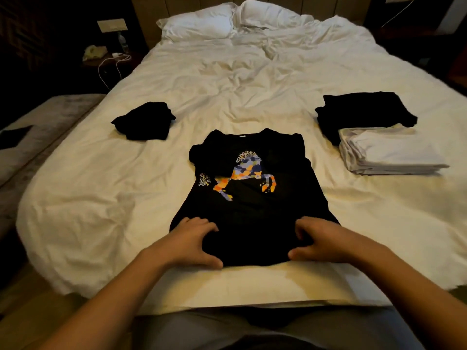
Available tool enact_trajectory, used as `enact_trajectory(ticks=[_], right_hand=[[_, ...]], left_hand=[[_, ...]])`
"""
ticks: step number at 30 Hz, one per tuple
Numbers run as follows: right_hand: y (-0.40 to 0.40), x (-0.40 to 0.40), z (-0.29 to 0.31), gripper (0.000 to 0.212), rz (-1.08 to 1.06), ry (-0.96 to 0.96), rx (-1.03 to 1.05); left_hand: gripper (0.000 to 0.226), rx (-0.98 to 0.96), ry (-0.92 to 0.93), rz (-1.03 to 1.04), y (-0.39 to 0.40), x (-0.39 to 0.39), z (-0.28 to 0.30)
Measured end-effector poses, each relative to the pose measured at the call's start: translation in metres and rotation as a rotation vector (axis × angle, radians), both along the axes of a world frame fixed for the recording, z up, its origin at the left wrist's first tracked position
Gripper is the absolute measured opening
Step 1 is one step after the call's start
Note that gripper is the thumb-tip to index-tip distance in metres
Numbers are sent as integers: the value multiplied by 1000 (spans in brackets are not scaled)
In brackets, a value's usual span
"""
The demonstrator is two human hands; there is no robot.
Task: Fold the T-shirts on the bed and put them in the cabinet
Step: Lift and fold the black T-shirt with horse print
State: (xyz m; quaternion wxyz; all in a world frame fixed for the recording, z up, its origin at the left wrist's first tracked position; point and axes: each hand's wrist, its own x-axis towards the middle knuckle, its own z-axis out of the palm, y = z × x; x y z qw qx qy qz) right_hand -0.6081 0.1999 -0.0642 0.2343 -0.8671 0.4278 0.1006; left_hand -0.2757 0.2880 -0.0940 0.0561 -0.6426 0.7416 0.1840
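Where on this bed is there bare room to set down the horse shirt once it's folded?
Widest bare duvet: between the pillows and the horse-print T-shirt. Also open: the near-left corner, below the crumpled black shirt. The right side is crowded by the folded black shirts and the white stack. Both hands, left and right, grip the hem.

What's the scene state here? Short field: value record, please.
surface: bed with a rumpled white duvet
active item: black T-shirt with horse print, laid flat, sleeves folded in
left hand: gripping the shirt's bottom hem
right hand: gripping the bottom hem
folded stack: white shirts, black folded shirt behind them
unfolded: crumpled black shirt
cabinet: not in view
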Motion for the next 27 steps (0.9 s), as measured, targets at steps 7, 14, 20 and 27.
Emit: enact_trajectory(ticks=[7,14,20,27], right_hand=[[17,-4,-29,79,38,85,-238],[0,-31,-21,31,-41,-148,-294],[-39,-29,-8,32,-194,-298,-377],[-118,5,-16,14,-306,-308,-526]], left_hand=[[40,-284,-9,-145,22,4,-24],[25,-508,147,122,22,28,-12],[31,-370,551,546,-20,40,17],[23,-394,741,717,-107,54,15]])
